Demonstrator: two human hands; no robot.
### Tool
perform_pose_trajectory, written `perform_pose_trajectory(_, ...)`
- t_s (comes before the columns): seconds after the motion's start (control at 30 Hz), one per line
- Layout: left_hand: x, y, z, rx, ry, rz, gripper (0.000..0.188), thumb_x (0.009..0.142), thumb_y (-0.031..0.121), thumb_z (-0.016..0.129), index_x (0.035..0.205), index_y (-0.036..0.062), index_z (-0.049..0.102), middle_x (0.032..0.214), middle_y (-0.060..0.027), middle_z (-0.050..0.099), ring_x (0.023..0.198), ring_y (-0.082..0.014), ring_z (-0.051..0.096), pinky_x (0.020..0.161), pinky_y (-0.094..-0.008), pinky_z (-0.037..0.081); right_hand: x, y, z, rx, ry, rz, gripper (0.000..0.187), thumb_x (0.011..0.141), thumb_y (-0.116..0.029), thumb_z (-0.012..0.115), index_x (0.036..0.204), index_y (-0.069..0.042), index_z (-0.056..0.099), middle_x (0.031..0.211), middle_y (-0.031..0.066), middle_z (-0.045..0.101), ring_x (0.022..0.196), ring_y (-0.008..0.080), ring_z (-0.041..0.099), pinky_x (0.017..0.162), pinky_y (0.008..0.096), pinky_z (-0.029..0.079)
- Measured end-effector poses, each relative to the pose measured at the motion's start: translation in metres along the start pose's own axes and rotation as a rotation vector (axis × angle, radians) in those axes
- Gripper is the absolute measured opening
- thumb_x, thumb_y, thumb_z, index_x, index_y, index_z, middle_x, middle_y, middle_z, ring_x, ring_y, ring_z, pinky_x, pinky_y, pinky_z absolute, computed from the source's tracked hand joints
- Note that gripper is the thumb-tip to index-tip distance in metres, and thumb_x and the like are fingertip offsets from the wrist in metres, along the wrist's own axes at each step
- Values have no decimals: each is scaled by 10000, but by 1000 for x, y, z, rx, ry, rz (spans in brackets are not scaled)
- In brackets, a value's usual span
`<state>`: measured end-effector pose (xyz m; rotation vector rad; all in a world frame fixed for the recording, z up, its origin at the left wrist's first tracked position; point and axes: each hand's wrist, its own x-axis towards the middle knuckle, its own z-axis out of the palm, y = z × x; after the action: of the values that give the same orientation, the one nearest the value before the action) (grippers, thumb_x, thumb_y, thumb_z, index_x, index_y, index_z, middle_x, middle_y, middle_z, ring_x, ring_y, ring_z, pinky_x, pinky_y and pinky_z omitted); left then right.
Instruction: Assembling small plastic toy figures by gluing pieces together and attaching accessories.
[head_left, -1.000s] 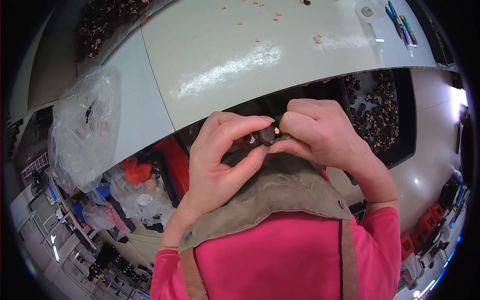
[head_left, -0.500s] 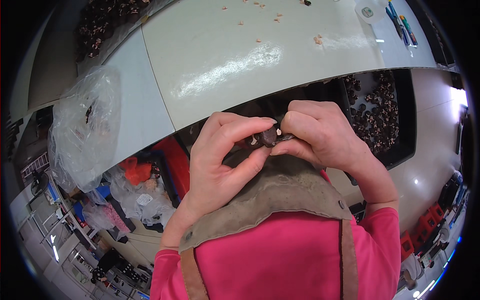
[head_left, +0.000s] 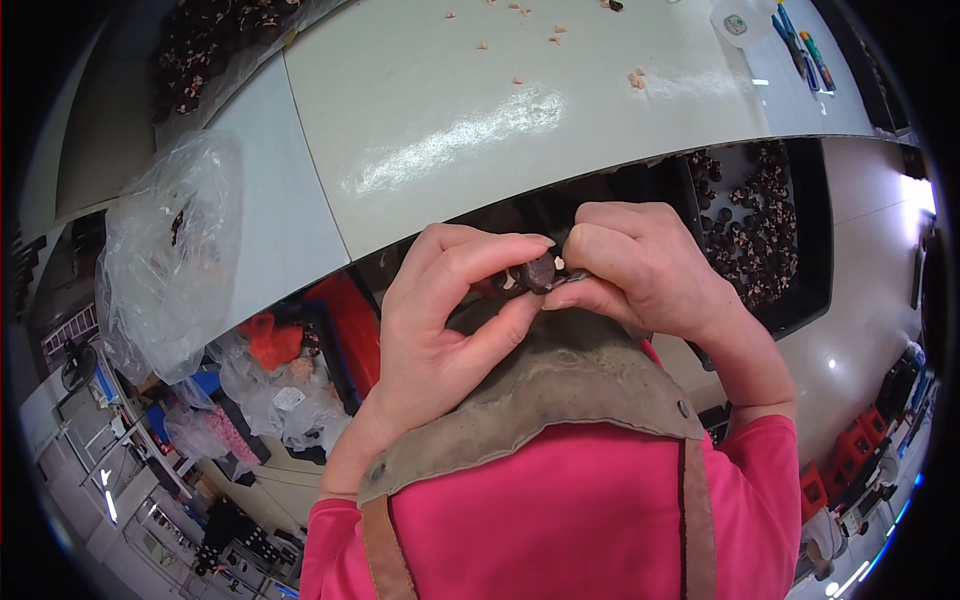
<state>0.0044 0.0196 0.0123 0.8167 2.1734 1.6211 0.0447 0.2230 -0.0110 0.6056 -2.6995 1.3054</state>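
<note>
Fingers (head_left: 500, 262) pinch dark nut (head_left: 541, 271) above white table (head_left: 480, 110).

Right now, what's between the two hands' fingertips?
Head view: a small dark round piece, pinched from both sides by the left hand and right hand. A pale fleck shows on it; nothing else sits in that gap.

a dark brown, glossy nut (head_left: 541, 270) with a pale cream chip at its edge sits against a pale grey-white worktop (head_left: 450, 110) streaked with a white glare and dotted with tan crumbs (head_left: 634, 78). a bright pink shirt (head_left: 560, 520) lies under a dull olive-brown apron (head_left: 560, 385) with brown straps. a black tray (head_left: 815, 240) holds dark brown pieces flecked pinkish-white. a clear, milky plastic bag (head_left: 165, 260) shows beside red-orange items (head_left: 270, 340).
</note>
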Motion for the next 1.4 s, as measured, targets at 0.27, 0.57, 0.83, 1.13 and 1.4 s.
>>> perform_pose_trajectory(0.27, 0, -1, 0, -9, 14, -3, 416, 718, -68, 688, 1101, 87, 645, 950, -48, 584, 855, -150, 576, 690, -248, 489, 1, 0, 2, 4, 16, 12, 408, 764, -394, 697, 717, -65, 459, 629, 66, 436, 540, 258, 471, 471, 354, 373)
perform_pose_trajectory(0.57, -1, 0, 0, -16, 24, -15, 416, 719, -68, 688, 1101, 91, 644, 955, -48, 587, 850, -150, 576, 686, -248, 487, 2, 0, 0, -24, 2, -12, 395, 763, -376, 706, 716, -67, 466, 626, 67, 435, 536, 255, 470, 465, 354, 370)
perform_pose_trajectory(0.83, 0, 0, -2, 21, 0, -3, 421, 719, -66, 690, 1106, 91, 641, 955, -47, 585, 864, -150, 573, 693, -245, 486, 3, 1, 2, -31, 15, -6, 396, 751, -382, 711, 718, -67, 474, 624, 64, 430, 536, 248, 472, 464, 352, 373)
perform_pose_trajectory(1.13, -3, -5, 1, -101, 15, -59, 418, 758, -78, 669, 1140, 83, 616, 1036, -74, 592, 934, -146, 589, 764, -248, 505, 1, 2, 2, 31, 25, -17, 310, 781, -294, 709, 764, -62, 505, 652, 69, 455, 557, 255, 487, 484, 348, 386)
perform_pose_trajectory(1.4, -8, -6, 3, -268, -29, -146, 399, 810, -78, 641, 1190, 20, 567, 1179, -102, 573, 1021, -144, 599, 846, -252, 512, -3, -2, 0, 98, 71, 31, 197, 801, -174, 701, 852, -64, 545, 703, 74, 512, 585, 253, 518, 509, 340, 412)
